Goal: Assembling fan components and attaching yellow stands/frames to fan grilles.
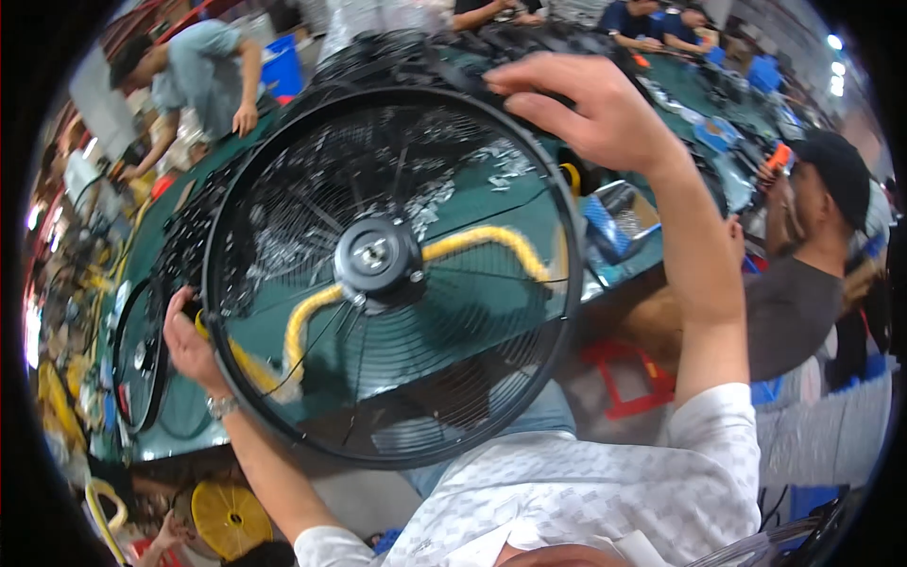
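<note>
You've got the guard [392, 274] lifted above the green surface [491, 283], left hand [189, 345] and right hand [590, 109] fingers curled on opposite rim edges; probably light, springy wire, so keep to the rim.

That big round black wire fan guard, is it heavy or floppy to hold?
Probably light: the fan guard is mostly thin wire. Likely fairly stiff, as the left hand and right hand hold opposite rim edges without visible sag. Round, so it may roll.

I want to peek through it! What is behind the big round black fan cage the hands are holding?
Through the fan cage wires you see a green table and a bent yellow hose. The round hub covers what lies behind the middle.
</note>
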Demonstrator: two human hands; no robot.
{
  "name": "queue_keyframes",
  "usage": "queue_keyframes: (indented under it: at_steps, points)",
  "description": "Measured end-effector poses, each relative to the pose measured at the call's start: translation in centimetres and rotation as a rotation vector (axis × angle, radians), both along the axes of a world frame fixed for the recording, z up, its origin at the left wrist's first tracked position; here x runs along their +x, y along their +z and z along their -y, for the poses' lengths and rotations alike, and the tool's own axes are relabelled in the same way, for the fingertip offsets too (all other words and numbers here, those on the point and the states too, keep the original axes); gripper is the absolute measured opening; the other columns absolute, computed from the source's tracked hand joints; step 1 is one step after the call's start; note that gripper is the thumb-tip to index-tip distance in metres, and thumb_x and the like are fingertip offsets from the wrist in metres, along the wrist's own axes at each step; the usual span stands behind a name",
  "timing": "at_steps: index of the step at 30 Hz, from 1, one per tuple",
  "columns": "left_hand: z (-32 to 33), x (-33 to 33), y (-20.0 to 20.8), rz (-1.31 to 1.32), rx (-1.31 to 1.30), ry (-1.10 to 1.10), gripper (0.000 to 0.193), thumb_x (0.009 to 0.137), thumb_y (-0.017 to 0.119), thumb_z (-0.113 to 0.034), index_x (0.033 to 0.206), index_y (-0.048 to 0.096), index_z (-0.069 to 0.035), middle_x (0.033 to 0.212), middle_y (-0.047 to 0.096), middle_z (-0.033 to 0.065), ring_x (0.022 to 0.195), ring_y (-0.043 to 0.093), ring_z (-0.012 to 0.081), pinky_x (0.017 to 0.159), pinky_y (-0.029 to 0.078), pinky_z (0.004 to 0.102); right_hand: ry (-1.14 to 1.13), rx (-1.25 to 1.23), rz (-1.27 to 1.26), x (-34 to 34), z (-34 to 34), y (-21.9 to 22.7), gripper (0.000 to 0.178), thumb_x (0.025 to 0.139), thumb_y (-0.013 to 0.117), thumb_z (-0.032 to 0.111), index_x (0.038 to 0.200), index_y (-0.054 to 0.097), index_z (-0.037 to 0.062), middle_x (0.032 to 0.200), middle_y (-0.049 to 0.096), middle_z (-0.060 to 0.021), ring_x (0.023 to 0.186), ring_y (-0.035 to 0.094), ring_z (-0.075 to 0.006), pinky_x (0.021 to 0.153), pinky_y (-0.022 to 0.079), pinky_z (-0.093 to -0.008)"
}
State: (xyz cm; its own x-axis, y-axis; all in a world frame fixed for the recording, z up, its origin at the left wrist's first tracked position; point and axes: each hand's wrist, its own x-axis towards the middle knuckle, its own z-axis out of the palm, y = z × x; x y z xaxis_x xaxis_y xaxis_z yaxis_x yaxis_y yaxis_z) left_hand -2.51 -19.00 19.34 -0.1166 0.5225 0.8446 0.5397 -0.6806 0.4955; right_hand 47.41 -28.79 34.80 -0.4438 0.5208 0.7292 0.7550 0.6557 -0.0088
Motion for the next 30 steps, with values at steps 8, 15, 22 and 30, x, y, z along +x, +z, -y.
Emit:
queue_keyframes:
  at_steps: [8, 15, 22, 30]
  points:
    - [-0.3, -2.8, 6.1, 0.021, -0.479, -0.207, 0.037, 0.101, 0.044, -0.023, 0.121, 0.058, 0.005, 0.119, 0.061, 0.0121, 0.11, 0.058, 0.0226, 0.099, 0.042, 0.0331, -0.158, 0.027, 0.294, 6.5, 3.0, -8.9, 0.032, 0.084, 0.065, 0.015, 0.113, 0.061, 0.0017, 0.118, 0.059, -0.0127, 0.113, 0.056, -0.0304, 0.092, 0.047, -0.0386]
    - [-1.9, -3.1, 2.6, -0.873, 0.173, 0.264, 0.032, 0.097, 0.048, -0.017, 0.119, 0.06, 0.003, 0.111, 0.065, 0.016, 0.102, 0.061, 0.0262, 0.091, 0.047, 0.0349, -0.319, -0.58, -0.043, 8.5, -1.9, -8.9, 0.024, 0.094, 0.049, 0.021, 0.093, 0.067, 0.0053, 0.09, 0.067, -0.0131, 0.084, 0.062, -0.0307, 0.076, 0.049, -0.0396]
    - [-0.6, -1.3, 4.3, -0.323, -0.486, 0.142, 0.032, 0.099, 0.048, -0.023, 0.108, 0.065, 0.003, 0.1, 0.066, 0.0186, 0.091, 0.062, 0.0291, 0.083, 0.049, 0.0372, -0.652, -0.68, -0.23, 6.8, -3.0, -6.3, 0.043, 0.091, 0.055, 0.041, 0.101, 0.069, 0.0024, 0.104, 0.068, -0.0174, 0.095, 0.064, -0.0353, 0.084, 0.05, -0.041]
    - [-1.1, -2.8, 4.9, -0.299, -0.62, 0.175, 0.04, 0.101, 0.048, -0.03, 0.096, 0.069, 0.004, 0.086, 0.067, 0.0215, 0.077, 0.063, 0.0325, 0.075, 0.051, 0.0399, -0.13, 0.073, 0.046, 7.6, 1.6, -10.4, 0.022, 0.089, 0.061, 0.026, 0.096, 0.065, 0.0054, 0.098, 0.065, -0.01, 0.089, 0.063, -0.031, 0.072, 0.051, -0.0396]
